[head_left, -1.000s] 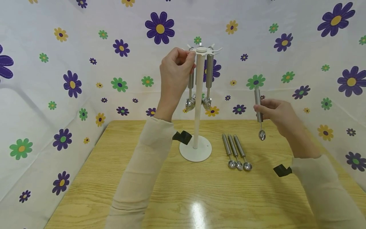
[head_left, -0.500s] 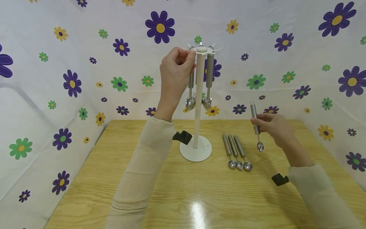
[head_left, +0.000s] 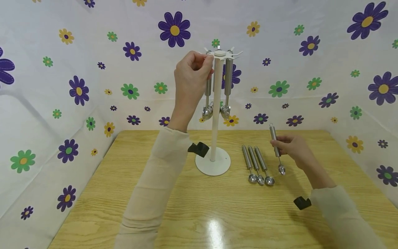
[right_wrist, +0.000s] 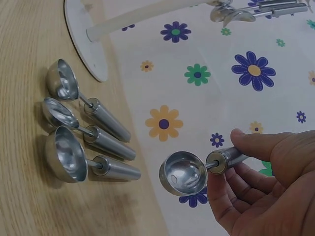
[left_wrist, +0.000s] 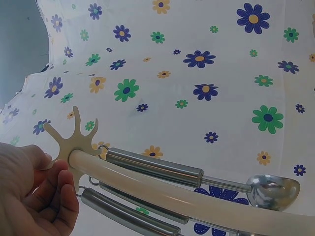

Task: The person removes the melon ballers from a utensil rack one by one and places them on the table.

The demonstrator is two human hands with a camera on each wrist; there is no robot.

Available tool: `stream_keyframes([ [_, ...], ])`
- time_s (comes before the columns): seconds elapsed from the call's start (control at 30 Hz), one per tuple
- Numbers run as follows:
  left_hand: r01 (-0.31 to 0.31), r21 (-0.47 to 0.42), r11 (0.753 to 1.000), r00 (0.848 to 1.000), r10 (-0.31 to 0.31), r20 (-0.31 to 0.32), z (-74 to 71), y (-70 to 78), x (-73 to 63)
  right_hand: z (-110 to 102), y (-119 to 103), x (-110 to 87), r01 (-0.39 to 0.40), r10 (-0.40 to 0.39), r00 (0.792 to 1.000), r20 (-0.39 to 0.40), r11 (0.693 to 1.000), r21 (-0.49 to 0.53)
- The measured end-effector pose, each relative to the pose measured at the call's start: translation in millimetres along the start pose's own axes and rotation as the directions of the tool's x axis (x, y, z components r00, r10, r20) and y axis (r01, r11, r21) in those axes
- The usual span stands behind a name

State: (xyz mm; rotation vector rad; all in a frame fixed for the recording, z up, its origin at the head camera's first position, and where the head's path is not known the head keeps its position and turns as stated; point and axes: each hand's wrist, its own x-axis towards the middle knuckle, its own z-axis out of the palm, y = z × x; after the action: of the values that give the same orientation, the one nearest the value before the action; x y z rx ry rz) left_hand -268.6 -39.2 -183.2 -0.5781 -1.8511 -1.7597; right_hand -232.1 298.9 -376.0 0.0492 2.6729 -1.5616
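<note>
In the head view, my right hand pinches the handle of a steel measuring spoon, bowl downward, over the right of the table. Its round, hollow bowl faces the camera in the right wrist view. My left hand pinches a hook at the top of a white utensil stand; the curled fingers cover that hook. Several steel measuring spoons hang from the stand's other hooks, partly behind the pole. Between the stand and my right hand, three more measuring spoons lie side by side, handles pointing away.
The stand's round white base sits on a wooden table. A flower-printed cloth encloses the table's back and sides. Black straps hang near both sleeves.
My right hand has lowered the measuring spoon toward the table, moving slightly left, nearer the three lying spoons. My left hand keeps its place at the top of the stand.
</note>
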Motion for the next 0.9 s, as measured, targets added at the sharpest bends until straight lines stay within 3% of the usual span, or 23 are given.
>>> stream_keyframes([
  [0.4, -0.001, 0.005, 1.000, 1.000, 0.001, 0.004, 0.7, -0.3, 0.0, 6.7, 21.2, 0.0, -0.020, 0.019, 0.999, 0.036, 1.000, 0.018],
  [0.63, -0.001, 0.004, 1.000, 1.000, 0.001, 0.003, 0.7, -0.5, -0.5, 11.7, 32.6, 3.9, -0.076, 0.077, 0.997, 0.031, 0.997, -0.029],
  [0.9, -0.001, 0.001, 1.000, 1.000, 0.001, 0.001, 1.0, 0.3, 0.1, 14.7, 39.9, 5.6, -0.075, 0.076, 0.996, 0.036, 0.997, -0.034],
])
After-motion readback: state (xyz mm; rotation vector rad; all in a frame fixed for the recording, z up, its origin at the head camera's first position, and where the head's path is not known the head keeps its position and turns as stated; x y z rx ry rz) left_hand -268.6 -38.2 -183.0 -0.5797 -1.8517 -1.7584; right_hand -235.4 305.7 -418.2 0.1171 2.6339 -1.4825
